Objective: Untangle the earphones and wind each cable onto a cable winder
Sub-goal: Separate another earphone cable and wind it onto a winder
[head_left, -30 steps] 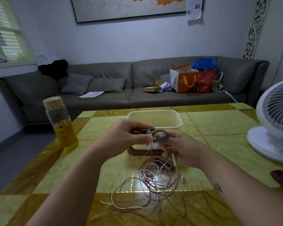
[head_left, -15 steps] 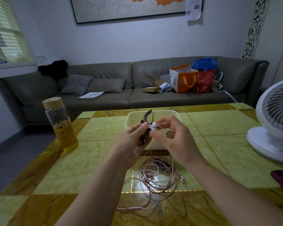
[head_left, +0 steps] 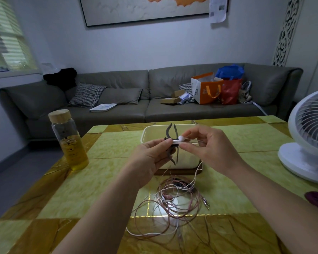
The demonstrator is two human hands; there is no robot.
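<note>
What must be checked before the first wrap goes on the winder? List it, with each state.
1. The left hand grips the grey cable winder: ok.
2. The right hand pinches the white earbud against the winder's middle: ok.
3. The white cable hangs slack below the right hand: ok.
4. White cable free of the pink cables heaped on the table: not ok.
5. Earbud seated in a winder slot: cannot tell.

Bottle (head_left: 68,139) left on table (head_left: 255,143), fan (head_left: 309,136) right, tub (head_left: 184,160) centre, cable tangle (head_left: 170,204) before it, sofa (head_left: 117,99) behind.
</note>
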